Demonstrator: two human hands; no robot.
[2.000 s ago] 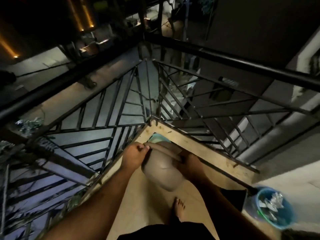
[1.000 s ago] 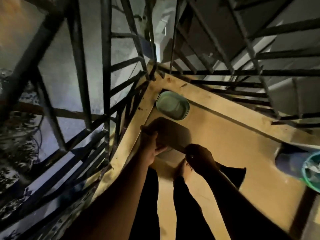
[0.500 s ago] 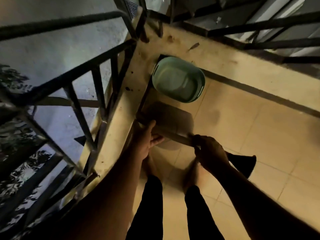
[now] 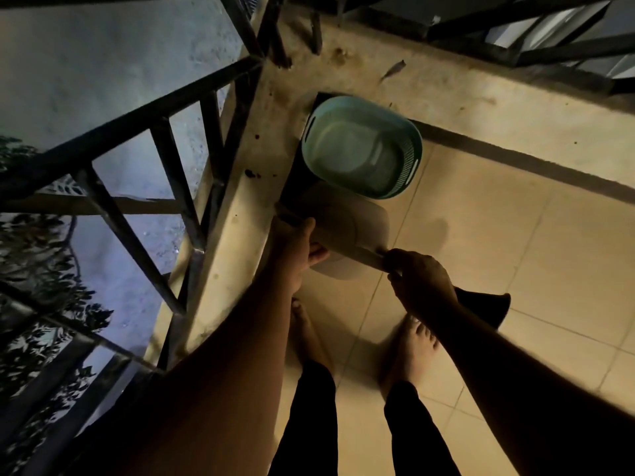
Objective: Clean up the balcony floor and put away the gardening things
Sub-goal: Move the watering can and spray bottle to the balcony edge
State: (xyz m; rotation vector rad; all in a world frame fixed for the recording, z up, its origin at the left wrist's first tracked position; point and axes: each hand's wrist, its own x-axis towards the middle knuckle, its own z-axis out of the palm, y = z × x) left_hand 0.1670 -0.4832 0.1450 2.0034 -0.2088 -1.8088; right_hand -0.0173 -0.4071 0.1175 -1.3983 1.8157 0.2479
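Observation:
I hold a brown plastic pot (image 4: 347, 225) low over the tiled floor, its mouth turned toward me and its side facing the corner. My left hand (image 4: 297, 245) grips its rim on the left, next to the ledge. My right hand (image 4: 417, 280) pinches the rim on the right. Just beyond the pot, a green plastic basket (image 4: 409, 156) sits in the balcony corner with nothing visible inside it.
A concrete ledge (image 4: 237, 235) with dark soil specks runs along the left, topped by a black metal railing (image 4: 178, 166). My bare feet (image 4: 410, 345) stand on the beige tiles below the pot. A dark flared object (image 4: 488, 307) lies behind my right wrist.
I have bent down and the view has dropped from the railing to the corner floor. The pot has come down close to the tiles beside the green basket, both hands still on its rim.

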